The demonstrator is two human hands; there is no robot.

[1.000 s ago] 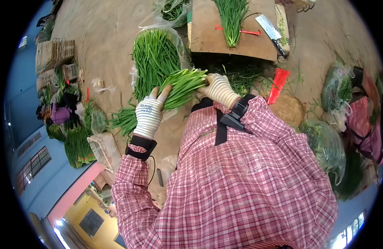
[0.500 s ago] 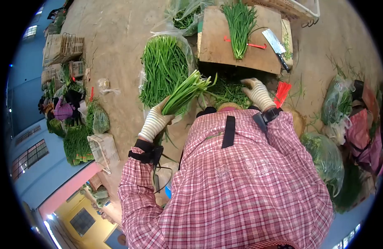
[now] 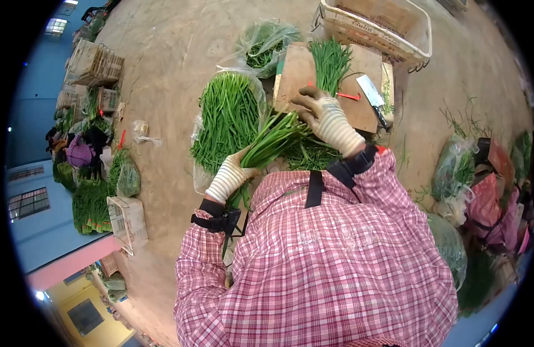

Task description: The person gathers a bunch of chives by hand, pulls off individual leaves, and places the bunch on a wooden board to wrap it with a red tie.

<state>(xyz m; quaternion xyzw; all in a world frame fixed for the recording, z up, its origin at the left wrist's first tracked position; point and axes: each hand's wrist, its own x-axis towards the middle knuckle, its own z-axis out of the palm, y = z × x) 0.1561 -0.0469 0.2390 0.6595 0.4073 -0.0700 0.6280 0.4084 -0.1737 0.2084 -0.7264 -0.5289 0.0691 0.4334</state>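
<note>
My left hand point(image 3: 231, 176), in a striped knit glove, is closed round a bunch of green chives point(image 3: 271, 140). Their cut ends point up and right, and the leaves trail below my wrist. My right hand point(image 3: 334, 122), gloved too, is at those upper ends with its fingers apart. Whether its fingertips touch a stalk is hard to make out. Beyond it, another bundle of chives point(image 3: 330, 61) lies on a brown board point(image 3: 295, 70), beside a red strip point(image 3: 349, 96). A cleaver point(image 3: 371, 92) with a black handle lies at the board's right side.
An open plastic bag full of chives point(image 3: 225, 113) stands left of the board, with a smaller bag of greens point(image 3: 267, 49) behind it. A large plastic crate point(image 3: 377, 29) is at the back. Loose trimmings point(image 3: 313, 155) lie below my hands. Filled bags point(image 3: 452, 162) stand at right.
My right hand has moved up and left from beside the loose trimmings to the ends of the held chives. My left hand still grips the bunch, and the view has shifted.
</note>
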